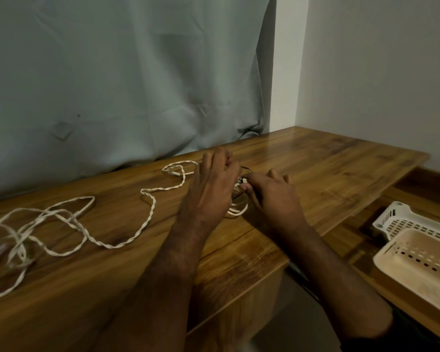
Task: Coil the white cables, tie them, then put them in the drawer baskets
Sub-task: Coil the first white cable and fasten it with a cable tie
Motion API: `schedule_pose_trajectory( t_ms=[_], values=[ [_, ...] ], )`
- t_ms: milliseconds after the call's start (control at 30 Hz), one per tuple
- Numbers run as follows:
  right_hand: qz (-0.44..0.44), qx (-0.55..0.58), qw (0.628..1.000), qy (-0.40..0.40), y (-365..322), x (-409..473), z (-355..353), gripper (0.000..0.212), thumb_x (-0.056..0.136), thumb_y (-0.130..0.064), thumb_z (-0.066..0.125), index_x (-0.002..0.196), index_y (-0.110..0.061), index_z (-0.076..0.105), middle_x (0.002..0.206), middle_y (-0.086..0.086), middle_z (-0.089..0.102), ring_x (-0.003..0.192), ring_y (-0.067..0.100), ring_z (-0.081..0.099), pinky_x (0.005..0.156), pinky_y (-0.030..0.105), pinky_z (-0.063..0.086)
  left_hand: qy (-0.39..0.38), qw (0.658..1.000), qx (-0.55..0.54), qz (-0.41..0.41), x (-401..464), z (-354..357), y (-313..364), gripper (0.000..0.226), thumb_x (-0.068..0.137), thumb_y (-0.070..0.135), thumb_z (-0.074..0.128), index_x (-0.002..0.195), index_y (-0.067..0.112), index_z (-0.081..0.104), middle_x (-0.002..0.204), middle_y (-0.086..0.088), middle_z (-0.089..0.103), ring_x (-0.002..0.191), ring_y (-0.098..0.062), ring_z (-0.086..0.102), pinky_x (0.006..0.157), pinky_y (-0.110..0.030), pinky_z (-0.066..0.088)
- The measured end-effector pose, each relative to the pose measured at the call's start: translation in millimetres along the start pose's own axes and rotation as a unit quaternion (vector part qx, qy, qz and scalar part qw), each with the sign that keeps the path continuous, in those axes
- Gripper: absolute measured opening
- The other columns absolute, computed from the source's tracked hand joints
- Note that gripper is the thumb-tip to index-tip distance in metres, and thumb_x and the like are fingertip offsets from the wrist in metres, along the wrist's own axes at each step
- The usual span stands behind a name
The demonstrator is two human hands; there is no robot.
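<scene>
Carefully, my left hand [214, 179] clamps the coiled cable [236, 210] on the desk [328, 174] while my right hand [267, 191] pinches the dark tie [247, 170], which I should cinch snug, I judge.

The room is dim and warm-toned. A soft sheen lies on the wooden table [315, 158] toward one o'clock, perhaps from a light above. The cable [0, 252] at nine o'clock is smeared with blur, and wide-angle bending curves the table's edges.
</scene>
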State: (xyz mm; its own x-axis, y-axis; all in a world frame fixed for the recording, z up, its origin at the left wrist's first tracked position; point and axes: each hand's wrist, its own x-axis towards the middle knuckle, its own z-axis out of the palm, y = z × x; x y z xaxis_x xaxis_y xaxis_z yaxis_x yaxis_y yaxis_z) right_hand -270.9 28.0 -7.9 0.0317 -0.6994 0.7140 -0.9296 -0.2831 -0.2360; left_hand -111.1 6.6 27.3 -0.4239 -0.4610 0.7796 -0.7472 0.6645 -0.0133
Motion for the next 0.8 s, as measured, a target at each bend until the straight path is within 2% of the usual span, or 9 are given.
schedule_pose_trajectory(
  t_ms=[100,200,400,500,600,800],
  values=[
    [0.012,-0.019,1.0,0.005,-1.7,0.2,-1.8,0.029,0.103,-0.047,0.039,0.105,-0.031,0.064,0.09,-0.011,0.068,0.085,0.013,0.046,0.08,0.035,0.029,-0.011,1.0,-0.012,-0.004,0.2,2.9,0.2,0.02,0.088,0.004,0.067,0.095,0.02,0.057,0.116,-0.003,0.046,0.103,-0.019,0.04,0.074,-0.036,0.043],
    [0.027,-0.025,0.999,0.023,-4.1,0.1,-3.6,0.024,0.103,-0.042,0.044,0.096,-0.028,0.061,0.081,-0.008,0.062,0.083,0.018,0.049,0.079,0.037,0.032,-0.007,0.999,-0.039,-0.035,0.7,5.0,1.3,0.018,0.09,0.007,0.066,0.095,0.021,0.057,0.116,0.0,0.043,0.104,-0.018,0.041,0.076,-0.038,0.046],
    [0.041,0.037,0.998,0.03,-1.1,1.5,-2.3,0.028,0.1,-0.045,0.034,0.095,-0.028,0.056,0.08,-0.001,0.061,0.082,0.027,0.051,0.072,0.035,0.027,-0.004,0.996,-0.07,-0.053,0.7,8.4,2.3,0.01,0.096,0.012,0.062,0.098,0.02,0.057,0.117,0.0,0.04,0.106,-0.017,0.041,0.076,-0.044,0.052],
    [0.04,0.051,0.998,0.021,-0.1,1.1,-0.6,0.031,0.101,-0.048,0.033,0.097,-0.027,0.055,0.082,-0.002,0.062,0.082,0.025,0.051,0.068,0.036,0.03,-0.012,0.996,-0.065,-0.056,0.2,9.7,0.6,0.006,0.097,0.015,0.061,0.101,0.02,0.059,0.117,-0.001,0.043,0.105,-0.018,0.042,0.077,-0.044,0.051],
    [0.042,0.098,0.994,0.015,1.2,0.2,-0.7,0.03,0.104,-0.048,0.039,0.106,-0.027,0.06,0.089,-0.007,0.065,0.085,0.018,0.049,0.064,0.038,0.041,-0.02,0.995,-0.064,-0.074,-0.7,10.8,-2.3,0.008,0.1,0.021,0.058,0.105,0.019,0.063,0.118,-0.003,0.046,0.107,-0.017,0.042,0.079,-0.041,0.05],
    [0.039,0.141,0.989,-0.018,0.7,-0.6,0.0,0.027,0.103,-0.048,0.046,0.119,-0.03,0.06,0.1,-0.015,0.066,0.095,0.01,0.049,0.072,0.041,0.051,-0.032,0.993,-0.051,-0.103,-0.2,11.8,-4.2,0.017,0.101,0.023,0.049,0.108,0.017,0.062,0.12,-0.004,0.048,0.107,-0.016,0.043,0.078,-0.031,0.039]
  ],
)
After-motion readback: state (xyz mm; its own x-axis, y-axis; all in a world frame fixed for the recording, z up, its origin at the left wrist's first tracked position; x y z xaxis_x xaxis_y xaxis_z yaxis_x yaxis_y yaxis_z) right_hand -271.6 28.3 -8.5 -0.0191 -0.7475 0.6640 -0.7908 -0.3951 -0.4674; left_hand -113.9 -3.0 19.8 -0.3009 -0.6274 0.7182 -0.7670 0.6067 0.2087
